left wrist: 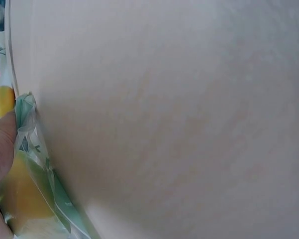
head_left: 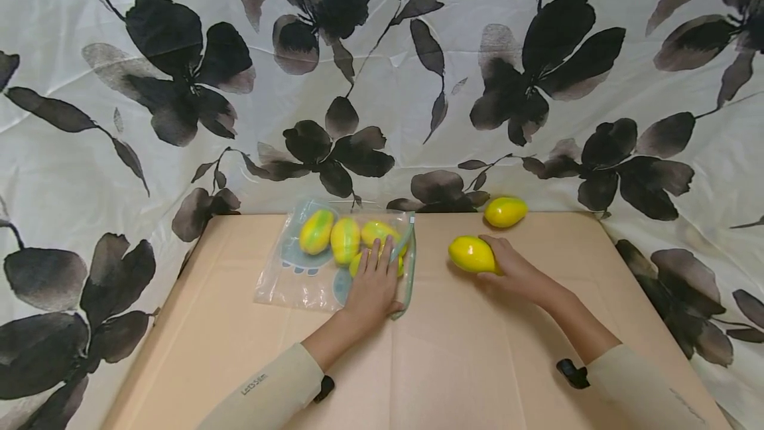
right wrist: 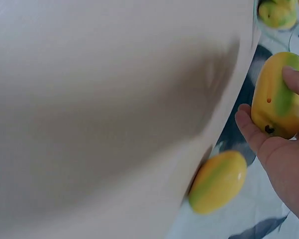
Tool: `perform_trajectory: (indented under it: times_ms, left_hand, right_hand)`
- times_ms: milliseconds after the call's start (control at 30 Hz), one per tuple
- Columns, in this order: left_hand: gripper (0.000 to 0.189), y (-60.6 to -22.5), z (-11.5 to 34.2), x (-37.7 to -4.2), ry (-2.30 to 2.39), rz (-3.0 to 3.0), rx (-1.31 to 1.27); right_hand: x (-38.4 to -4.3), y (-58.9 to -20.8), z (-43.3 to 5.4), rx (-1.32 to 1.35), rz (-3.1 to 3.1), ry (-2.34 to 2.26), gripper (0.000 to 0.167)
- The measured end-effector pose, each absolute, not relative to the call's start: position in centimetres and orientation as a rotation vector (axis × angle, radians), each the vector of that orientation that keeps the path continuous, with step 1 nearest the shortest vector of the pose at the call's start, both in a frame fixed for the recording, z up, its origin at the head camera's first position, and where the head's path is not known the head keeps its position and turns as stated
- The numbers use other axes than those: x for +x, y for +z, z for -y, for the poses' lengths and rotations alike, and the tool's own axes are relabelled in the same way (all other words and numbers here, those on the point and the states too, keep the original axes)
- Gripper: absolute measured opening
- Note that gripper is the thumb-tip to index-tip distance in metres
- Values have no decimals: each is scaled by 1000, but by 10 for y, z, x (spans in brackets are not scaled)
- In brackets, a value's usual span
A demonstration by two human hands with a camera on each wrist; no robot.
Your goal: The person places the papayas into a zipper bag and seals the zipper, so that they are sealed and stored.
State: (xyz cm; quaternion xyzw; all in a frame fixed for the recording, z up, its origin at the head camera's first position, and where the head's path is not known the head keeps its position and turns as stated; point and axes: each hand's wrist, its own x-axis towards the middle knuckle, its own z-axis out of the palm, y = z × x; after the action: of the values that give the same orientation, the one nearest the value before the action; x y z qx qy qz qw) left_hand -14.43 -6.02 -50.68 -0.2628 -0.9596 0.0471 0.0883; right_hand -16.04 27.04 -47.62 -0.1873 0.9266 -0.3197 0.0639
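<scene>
A clear plastic bag (head_left: 286,287) with a green edge and pale blue print lies at the far middle-left in the head view. Several yellow-green mangoes (head_left: 345,241) are inside it. Across the bag's right side rests my left hand (head_left: 371,284), fingers straight over a mango and thumb at the green edge. To the right, my right hand (head_left: 516,274) grips a glossy mango (head_left: 470,254) between thumb and fingers; the right wrist view shows its green stripe and dark stem end. Another mango (head_left: 505,212) sits beyond that hand at the table's far edge.
The light tan table (head_left: 442,363) has its far edge against a white cloth (head_left: 418,118) printed with dark flowers. This cloth also hangs along both sides. Black straps (head_left: 573,373) show at the sleeve cuffs.
</scene>
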Motion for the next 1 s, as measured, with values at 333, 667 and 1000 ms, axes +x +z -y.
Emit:
perform_trajectory:
  times_ms: [333, 667, 1000]
  left_hand:
    - [115, -506, 64, -143, 140, 2871, -775]
    - [115, -506, 62, -142, 142, 2863, -787]
    - [114, -504, 60, -141, 176, 2842, -773]
  right_hand:
    - [-175, -478, -224, -614, -2721, -969, 76]
    - [-181, -480, -202, -667, -2670, -915, 70]
    - [-180, -480, -191, -777, -2645, -854, 63]
